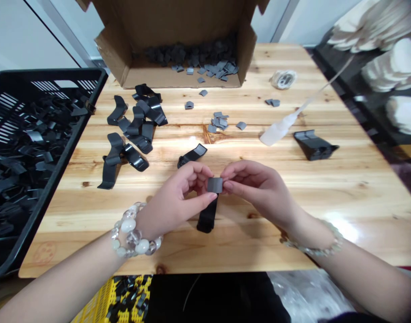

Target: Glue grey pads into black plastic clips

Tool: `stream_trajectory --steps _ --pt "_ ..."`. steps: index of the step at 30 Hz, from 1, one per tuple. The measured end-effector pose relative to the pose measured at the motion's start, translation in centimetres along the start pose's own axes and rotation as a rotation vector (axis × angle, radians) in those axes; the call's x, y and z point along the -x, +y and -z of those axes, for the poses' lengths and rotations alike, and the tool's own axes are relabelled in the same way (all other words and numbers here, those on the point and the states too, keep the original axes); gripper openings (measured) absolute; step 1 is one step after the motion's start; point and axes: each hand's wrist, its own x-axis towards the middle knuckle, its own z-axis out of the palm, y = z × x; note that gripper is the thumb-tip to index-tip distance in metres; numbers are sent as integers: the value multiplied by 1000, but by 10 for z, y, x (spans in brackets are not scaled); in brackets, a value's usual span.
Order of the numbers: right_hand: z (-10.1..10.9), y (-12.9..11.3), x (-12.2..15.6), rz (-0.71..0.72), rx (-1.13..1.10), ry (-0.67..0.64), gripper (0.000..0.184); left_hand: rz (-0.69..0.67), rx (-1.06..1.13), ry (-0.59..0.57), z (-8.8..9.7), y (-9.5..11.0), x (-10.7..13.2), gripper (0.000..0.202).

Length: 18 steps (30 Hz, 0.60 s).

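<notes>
In the middle of the table, my left hand (188, 188) pinches a black curved plastic piece (208, 219) between thumb and fingers. A small grey square pad (215, 185) lies at the upper end of that piece. From the other side my right hand (254, 184) grips the pad's right edge with thumb and fingertips. Whether the pad is fully against the black piece cannot be made out. Just beyond my left hand lies another black curved piece (192, 155) with a grey patch on its end. Several loose grey pads (219, 122) are scattered farther back.
Black curved pieces (138, 125) lie heaped at left, beside a black crate (101, 78) full of them. An open cardboard box (185, 83) with grey pads stands at the back. On the right are a white squeeze bottle (277, 130), a tape roll (284, 80) and stacked black pieces (315, 146).
</notes>
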Motion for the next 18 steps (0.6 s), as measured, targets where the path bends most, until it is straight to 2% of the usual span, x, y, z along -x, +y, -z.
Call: stream_trajectory --steps 6,12,15,18 --pt "1 -2 1 43 109 -1 12 8 -8 -59 2 1 -2 26" --pt "9 -12 -2 143 562 -4 14 44 -102 -87 3 2 -3 18" --pt "35 -29 -3 42 804 55 22 61 -157 -27 5 3 -6 20" --pt "78 -42 -5 -94 1089 238 29 72 -229 10 7 5 -6 21"
